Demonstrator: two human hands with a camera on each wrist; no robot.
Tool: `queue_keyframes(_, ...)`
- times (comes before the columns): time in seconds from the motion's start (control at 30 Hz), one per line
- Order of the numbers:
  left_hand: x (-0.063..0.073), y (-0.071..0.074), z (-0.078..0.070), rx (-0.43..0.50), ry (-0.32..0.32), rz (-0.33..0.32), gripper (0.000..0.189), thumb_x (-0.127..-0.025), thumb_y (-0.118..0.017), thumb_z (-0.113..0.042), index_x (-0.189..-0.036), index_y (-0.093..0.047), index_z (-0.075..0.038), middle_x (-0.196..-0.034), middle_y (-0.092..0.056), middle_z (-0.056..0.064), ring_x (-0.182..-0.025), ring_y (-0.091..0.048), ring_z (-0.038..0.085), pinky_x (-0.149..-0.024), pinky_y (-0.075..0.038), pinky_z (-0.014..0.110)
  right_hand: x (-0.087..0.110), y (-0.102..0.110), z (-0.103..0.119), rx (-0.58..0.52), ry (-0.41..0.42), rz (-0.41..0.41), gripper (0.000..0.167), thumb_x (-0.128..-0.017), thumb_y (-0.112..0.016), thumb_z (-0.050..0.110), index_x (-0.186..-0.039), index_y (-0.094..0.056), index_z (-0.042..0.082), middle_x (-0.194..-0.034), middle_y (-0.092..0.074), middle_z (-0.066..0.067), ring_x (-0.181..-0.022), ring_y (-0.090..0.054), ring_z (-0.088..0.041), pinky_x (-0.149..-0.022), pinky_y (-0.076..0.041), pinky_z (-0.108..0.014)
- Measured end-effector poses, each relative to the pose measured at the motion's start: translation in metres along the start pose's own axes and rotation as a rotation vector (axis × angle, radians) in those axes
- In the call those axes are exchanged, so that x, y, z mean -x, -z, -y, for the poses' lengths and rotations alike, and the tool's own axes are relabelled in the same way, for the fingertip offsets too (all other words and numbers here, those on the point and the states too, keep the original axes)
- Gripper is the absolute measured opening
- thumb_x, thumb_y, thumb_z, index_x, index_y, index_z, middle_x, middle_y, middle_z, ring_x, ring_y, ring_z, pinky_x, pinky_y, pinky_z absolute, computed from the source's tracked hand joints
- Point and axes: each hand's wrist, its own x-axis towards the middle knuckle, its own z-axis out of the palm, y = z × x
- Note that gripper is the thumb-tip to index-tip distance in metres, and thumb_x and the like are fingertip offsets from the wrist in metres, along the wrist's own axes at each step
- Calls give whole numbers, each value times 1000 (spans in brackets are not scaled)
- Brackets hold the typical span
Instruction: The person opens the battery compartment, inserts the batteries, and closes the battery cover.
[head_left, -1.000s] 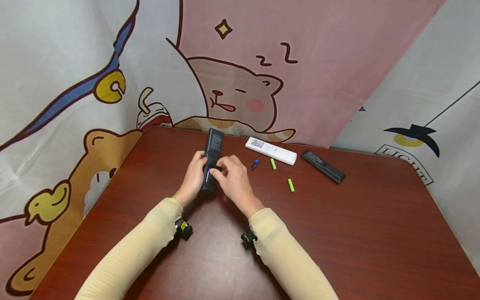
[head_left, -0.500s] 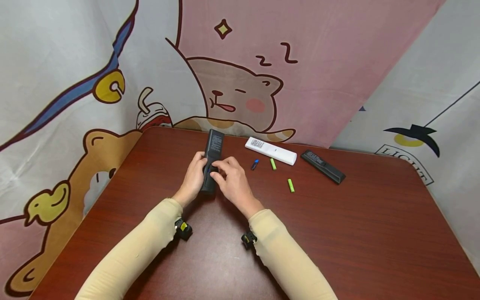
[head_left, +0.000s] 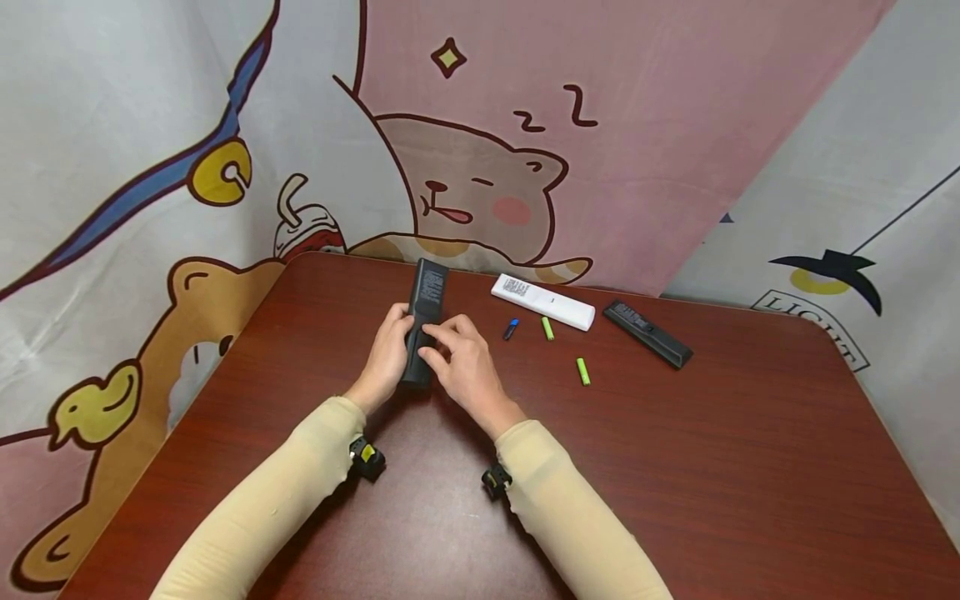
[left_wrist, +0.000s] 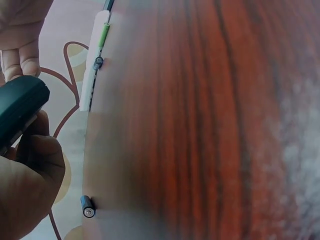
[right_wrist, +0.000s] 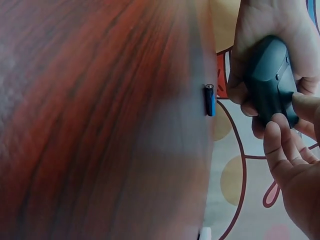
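My left hand [head_left: 382, 354] grips a black remote control [head_left: 431, 287] along its side, back face up and raised at an angle. My right hand [head_left: 468, 362] holds thumb and index finger against the remote's lower back, over the battery area. In the right wrist view the remote [right_wrist: 267, 75] sits in the left palm, and right fingertips [right_wrist: 272, 132] meet its edge. To the right lie a blue-and-black battery [head_left: 511, 328] and two green batteries [head_left: 547, 327]. Another blue battery [left_wrist: 88, 206] shows in the left wrist view, hidden from the head view.
A white remote control [head_left: 543, 302] lies near the back edge of the brown table [head_left: 712, 467]. A second black remote control [head_left: 647, 334] lies to its right. A printed curtain [head_left: 630, 167] hangs behind the table.
A second ago a blue and white strip showed in the held remote's back; a dark surface is there now. My right thumb and index have shifted slightly. The left hand keeps its grip.
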Motion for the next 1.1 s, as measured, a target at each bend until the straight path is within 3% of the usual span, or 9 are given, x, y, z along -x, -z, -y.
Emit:
queue_keyframes(0.2, 2, 0, -2, 36, 3, 1, 36, -110, -26, -21, -133, -49, -5, -113, -58, 19, -78, -62, 18, -67, -52, 32, 1, -1, 1, 16, 11, 6, 36, -94, -77, 12, -128, -72, 1, -112, -60, -13, -95, -64, -24, -80, -55, -36)
queue_keyframes(0.53, 3, -3, -5, 106, 22, -3, 36, -110, -25, -23, -131, -50, -8, -108, -59, 12, -76, -62, 16, -64, -53, 30, 3, -1, 2, 126, 120, 40, 37, -100, -69, 10, -134, -65, -3, -118, -56, -14, -101, -64, -24, -85, -57, -34)
queue_keyframes(1.1, 2, -3, -5, 99, 18, 5, 37, -111, -25, -24, -134, -48, -5, -108, -58, 15, -75, -62, 15, -65, -53, 29, 4, 3, -5, 81, 118, 31, 39, -98, -72, 13, -135, -67, 4, -118, -57, -14, -103, -64, -25, -87, -56, -39)
